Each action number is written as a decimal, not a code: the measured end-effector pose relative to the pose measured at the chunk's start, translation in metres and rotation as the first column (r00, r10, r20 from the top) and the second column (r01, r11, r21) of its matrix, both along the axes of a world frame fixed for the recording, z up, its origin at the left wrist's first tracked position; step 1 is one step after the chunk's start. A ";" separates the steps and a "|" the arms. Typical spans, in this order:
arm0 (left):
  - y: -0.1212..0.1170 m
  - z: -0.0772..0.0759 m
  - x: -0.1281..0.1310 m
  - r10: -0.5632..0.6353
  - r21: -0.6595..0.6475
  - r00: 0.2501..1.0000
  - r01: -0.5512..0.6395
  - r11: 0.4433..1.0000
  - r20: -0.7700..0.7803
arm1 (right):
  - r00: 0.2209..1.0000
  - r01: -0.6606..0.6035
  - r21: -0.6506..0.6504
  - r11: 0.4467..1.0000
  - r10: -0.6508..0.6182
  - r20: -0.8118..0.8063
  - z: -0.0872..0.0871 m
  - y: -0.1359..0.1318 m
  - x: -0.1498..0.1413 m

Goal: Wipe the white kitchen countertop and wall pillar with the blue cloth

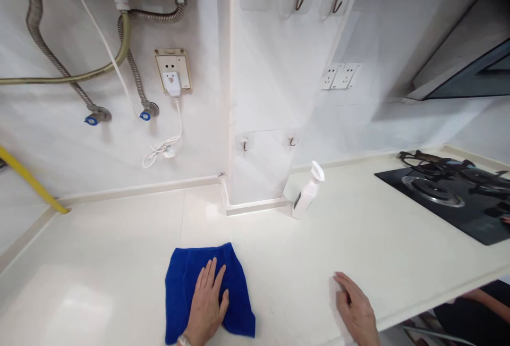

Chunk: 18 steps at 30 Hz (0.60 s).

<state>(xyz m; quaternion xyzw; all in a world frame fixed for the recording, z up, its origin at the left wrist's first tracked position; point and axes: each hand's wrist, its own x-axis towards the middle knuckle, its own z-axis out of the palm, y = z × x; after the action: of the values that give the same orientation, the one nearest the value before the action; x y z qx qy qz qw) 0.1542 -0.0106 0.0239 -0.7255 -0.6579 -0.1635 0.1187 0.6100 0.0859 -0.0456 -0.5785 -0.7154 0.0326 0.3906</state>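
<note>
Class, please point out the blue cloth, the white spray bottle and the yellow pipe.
Blue cloth (180, 287): head view, left part.
White spray bottle (305, 197): head view, body.
Yellow pipe (31, 180): head view, middle of visible length.

One left hand, bare, lower centre of the frame; at its wrist, a silvery, pale band with a light sheen, cut by the bottom edge, its type too small to tell. One right hand, likewise bare, lower right of centre, with uncovered skin visible from the fingers down to the frame's bottom edge.
</note>
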 end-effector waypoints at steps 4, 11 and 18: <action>-0.039 0.002 -0.023 0.021 -0.010 1.000 -0.021 1.000 -0.023 | 1.000 -0.019 0.014 1.000 0.019 0.002 0.000 0.000 0.000; -0.046 -0.005 -0.100 0.203 -0.041 0.979 -0.201 0.979 0.038 | 0.999 -0.005 -0.010 1.000 0.005 0.043 -0.001 0.000 0.004; 0.003 0.008 -0.146 0.473 -0.089 0.877 -0.466 0.880 0.083 | 0.999 0.033 -0.078 0.996 -0.031 0.029 -0.001 -0.003 0.006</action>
<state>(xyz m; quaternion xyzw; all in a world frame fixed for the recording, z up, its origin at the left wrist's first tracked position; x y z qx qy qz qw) 0.0084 -0.0075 0.0316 -0.5383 -0.8245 -0.1448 0.0969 0.6163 0.0833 -0.0465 -0.6051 -0.7097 0.0463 0.3579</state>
